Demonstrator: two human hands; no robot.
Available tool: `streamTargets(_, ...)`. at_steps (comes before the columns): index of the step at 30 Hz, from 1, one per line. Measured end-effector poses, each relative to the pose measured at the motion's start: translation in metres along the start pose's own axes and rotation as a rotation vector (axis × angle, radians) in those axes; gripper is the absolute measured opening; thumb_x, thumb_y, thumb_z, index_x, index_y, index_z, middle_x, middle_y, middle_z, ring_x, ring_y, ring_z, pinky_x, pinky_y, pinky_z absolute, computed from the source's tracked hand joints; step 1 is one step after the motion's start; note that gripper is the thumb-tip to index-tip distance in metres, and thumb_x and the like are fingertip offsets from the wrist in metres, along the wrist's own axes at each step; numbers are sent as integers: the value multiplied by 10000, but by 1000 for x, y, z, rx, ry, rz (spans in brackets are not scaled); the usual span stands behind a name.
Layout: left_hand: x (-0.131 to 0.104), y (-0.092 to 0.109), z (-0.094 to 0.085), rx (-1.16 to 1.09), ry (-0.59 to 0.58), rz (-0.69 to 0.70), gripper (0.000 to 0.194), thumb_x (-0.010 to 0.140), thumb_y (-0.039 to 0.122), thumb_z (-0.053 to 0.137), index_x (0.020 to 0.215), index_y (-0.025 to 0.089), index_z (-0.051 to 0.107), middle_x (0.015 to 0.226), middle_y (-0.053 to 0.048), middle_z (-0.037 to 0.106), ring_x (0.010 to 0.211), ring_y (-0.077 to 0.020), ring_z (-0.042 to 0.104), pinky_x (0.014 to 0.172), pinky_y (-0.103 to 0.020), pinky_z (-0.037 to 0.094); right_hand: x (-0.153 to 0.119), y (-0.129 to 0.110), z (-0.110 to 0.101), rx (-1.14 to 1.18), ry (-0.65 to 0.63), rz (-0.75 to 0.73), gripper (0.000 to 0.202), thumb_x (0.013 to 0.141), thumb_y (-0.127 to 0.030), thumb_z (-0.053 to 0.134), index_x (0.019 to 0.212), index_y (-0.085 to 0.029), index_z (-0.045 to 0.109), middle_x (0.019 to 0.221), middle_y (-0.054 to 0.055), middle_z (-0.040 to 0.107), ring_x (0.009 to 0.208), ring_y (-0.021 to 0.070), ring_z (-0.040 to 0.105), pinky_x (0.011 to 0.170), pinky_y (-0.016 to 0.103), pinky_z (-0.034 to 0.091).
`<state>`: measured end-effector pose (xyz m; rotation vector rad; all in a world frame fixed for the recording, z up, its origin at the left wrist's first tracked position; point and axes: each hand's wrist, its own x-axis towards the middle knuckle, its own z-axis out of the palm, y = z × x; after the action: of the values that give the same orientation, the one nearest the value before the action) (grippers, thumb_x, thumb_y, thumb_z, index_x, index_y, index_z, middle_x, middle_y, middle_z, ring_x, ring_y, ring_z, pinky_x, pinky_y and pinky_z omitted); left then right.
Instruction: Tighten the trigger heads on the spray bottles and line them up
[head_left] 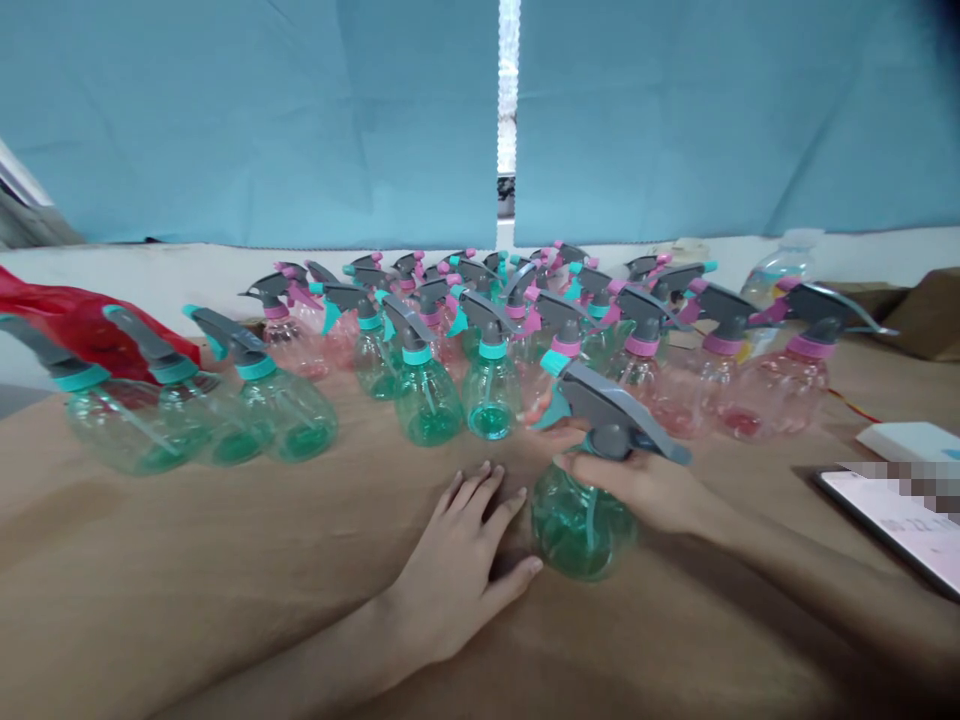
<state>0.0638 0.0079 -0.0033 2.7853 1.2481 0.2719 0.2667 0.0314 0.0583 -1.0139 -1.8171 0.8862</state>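
Observation:
A green spray bottle with a grey and teal trigger head stands upright near the middle front. My right hand is wrapped round its neck, just below the spray head. To the left of this bottle, my left hand lies flat on the brown table cover, fingers spread, holding nothing. Its thumb points toward the bottle's base, with a small gap between them. Behind my hands stand two more green bottles with teal collars.
Several green bottles stand at the left by a red plastic bag. Many pink and green bottles fill the back. At the right lie a phone and a white box. A blue cloth hangs behind.

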Motion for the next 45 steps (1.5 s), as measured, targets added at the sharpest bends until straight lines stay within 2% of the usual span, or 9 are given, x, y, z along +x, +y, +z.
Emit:
streamTargets(6,2,2,-4,1,-17,-11,513,907,496,445,1286,151,467,1423,-154,347,1317,-302,274,1043,-500,254,8,4,3,35,31,-40,439,774,-233,555,1208,-268,494,1093,35,638,957,205,636,847,360,514)
streamTargets(13,2,1,0,10,8,-6,506,899,491,463,1278,156,469,1417,-152,358,1313,-296,285,1043,-497,252,5,-1,7,-148,160,-8,312,776,-284,543,1083,-248,586,900,7,686,813,208,653,705,333,532)
streamTargets(17,1,0,1,16,32,2,508,899,487,465,1281,152,459,1405,-156,375,1308,-294,295,1043,-491,252,0,-4,8,-310,193,75,348,763,-495,558,987,-236,621,811,21,681,757,231,639,622,351,516)
streamTargets(20,0,1,0,17,36,4,507,898,485,469,1281,154,458,1401,-155,379,1301,-295,306,1039,-490,257,-4,-3,4,-384,157,90,410,689,-595,600,919,-257,630,875,24,672,803,246,632,638,366,518)
streamTargets(23,1,1,0,13,29,4,506,903,478,464,1296,161,442,1399,-148,384,1299,-294,309,1041,-492,254,-11,-2,-2,-388,119,62,405,668,-588,627,924,-275,609,998,19,650,890,248,621,725,388,516)
streamTargets(28,-1,-2,0,-4,29,7,496,913,466,451,1297,151,444,1407,-139,381,1310,-290,295,1048,-486,255,-32,-4,-8,-424,88,54,695,650,-543,674,1238,-265,432,1083,62,631,986,285,596,809,456,487)
streamTargets(33,-18,-14,-4,-28,39,22,453,928,422,448,1306,173,443,1405,-112,394,1303,-263,319,1046,-460,280,-44,2,-8,-564,127,83,494,712,-562,613,1076,-239,527,1073,88,627,1006,293,574,835,471,462)
streamTargets(38,-47,-36,-15,-29,56,-17,406,935,377,448,1299,195,457,1388,-84,426,1288,-254,351,1038,-445,308,-36,3,10,-570,88,38,509,703,-588,607,1072,-247,526,1064,68,611,987,267,566,825,441,468)
streamTargets(45,-87,-65,-30,34,46,-77,407,946,361,420,1317,193,433,1384,-73,435,1275,-243,374,1033,-435,322,-6,-26,64,-597,-17,-41,630,712,-597,594,1205,-216,497,1154,90,549,1061,260,516,883,421,441)
